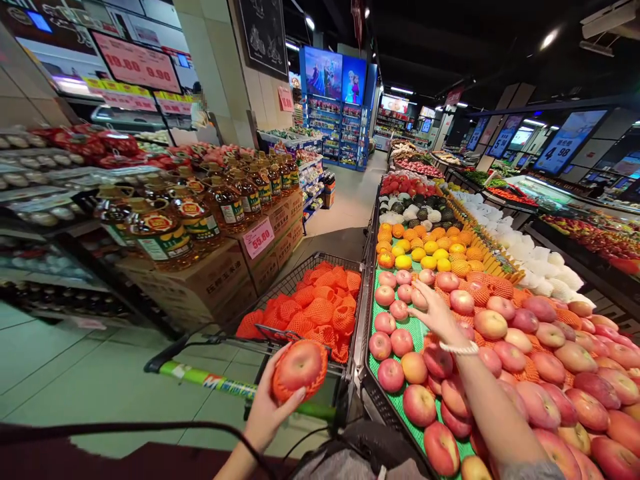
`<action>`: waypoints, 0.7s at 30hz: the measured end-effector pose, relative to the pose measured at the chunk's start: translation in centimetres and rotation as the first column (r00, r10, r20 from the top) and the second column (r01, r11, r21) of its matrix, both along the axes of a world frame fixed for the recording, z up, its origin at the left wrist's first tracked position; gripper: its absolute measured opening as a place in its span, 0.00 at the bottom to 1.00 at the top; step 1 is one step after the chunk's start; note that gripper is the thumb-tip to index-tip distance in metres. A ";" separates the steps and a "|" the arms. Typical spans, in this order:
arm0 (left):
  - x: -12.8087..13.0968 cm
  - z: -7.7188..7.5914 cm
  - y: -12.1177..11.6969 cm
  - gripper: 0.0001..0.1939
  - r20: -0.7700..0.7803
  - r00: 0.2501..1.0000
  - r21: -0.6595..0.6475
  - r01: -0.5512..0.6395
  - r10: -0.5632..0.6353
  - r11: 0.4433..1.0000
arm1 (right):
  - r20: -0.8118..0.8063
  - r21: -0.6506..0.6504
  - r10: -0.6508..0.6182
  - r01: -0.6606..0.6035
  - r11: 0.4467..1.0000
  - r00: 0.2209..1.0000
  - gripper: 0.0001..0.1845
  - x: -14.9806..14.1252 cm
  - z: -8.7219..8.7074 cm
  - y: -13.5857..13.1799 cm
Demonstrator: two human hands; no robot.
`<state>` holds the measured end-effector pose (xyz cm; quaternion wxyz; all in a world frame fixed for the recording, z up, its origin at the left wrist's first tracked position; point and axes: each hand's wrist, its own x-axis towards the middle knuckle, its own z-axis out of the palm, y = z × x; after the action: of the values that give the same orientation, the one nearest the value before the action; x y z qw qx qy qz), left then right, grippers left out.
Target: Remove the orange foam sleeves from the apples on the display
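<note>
My left hand (273, 407) is closed around an apple (300, 365) wrapped in an orange foam net, held above the cart's green handle (210, 379). The top of this apple shows bare through the net's opening. Stretched over the fruit display, my right hand (434, 312) has its thumb and fingers apart around a pink apple (419, 300). Whether it bears on that apple I cannot tell. Loose red apples (419, 405) lie around it on a green mat (411, 328). Under my right forearm are more apples, partly hidden.
The shopping cart (361, 307) holds crumpled orange foam nets (320, 310) and stands against the display's black edge (373, 393). Oranges (425, 233) and white-netted fruit (533, 250) lie farther back. Oil bottles (163, 230) stand on cardboard boxes (220, 280) at left.
</note>
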<state>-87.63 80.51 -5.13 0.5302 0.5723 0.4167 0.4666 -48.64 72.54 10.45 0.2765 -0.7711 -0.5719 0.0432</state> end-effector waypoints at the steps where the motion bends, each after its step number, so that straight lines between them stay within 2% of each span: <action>1: 0.9 0.4 0.0 0.47 -0.013 0.999 0.033 0.042 -0.042 0.999 | -0.084 0.091 0.079 -0.072 0.993 0.993 0.29 -2.2 0.2 -2.0; 3: 2.9 1.1 -0.3 0.47 -0.029 0.993 0.096 0.113 -0.111 0.989 | -0.196 0.187 0.169 -0.132 0.973 0.966 0.20 -6.6 0.0 -5.5; 5: 4.8 1.7 -0.9 0.45 -0.042 0.981 0.140 0.193 -0.188 0.971 | -0.228 0.224 0.287 -0.237 0.945 0.930 0.18 -10.6 -0.9 -7.8; 7: 6.3 2.3 -1.7 0.45 -0.046 0.962 0.165 0.274 -0.270 0.947 | -0.260 0.235 0.366 -0.309 0.922 0.894 0.21 -13.4 -2.2 -8.5; 9: 7.4 3.0 -2.6 0.44 -0.037 0.941 0.186 0.337 -0.336 0.923 | -0.277 0.228 0.349 -0.291 0.929 0.895 0.24 -14.7 -3.3 -8.2; 12: 8.6 3.9 -3.7 0.42 -0.030 0.924 0.245 0.375 -0.380 0.894 | -0.322 0.194 0.240 -0.185 0.964 0.916 0.33 -14.4 -4.4 -7.8; 15: 9.7 4.7 -4.8 0.41 -0.036 0.901 0.283 0.425 -0.433 0.860 | -0.438 0.171 0.185 -0.120 0.978 0.880 0.40 -13.0 -5.4 -8.5; 19: 11.8 5.5 -6.7 0.44 0.001 0.846 0.190 0.524 -0.534 0.830 | -0.597 0.181 0.121 -0.014 0.983 0.793 0.44 -10.9 -7.3 -10.0; 21: 12.8 5.6 -7.6 0.44 0.021 0.844 0.148 0.527 -0.535 0.837 | -0.645 0.167 0.079 0.039 0.985 0.760 0.46 -9.9 -8.0 -10.7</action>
<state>-74.79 72.92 0.52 0.6107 0.6857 0.1922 0.3462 -58.55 61.89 2.46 0.5216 -0.6758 -0.4505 0.2612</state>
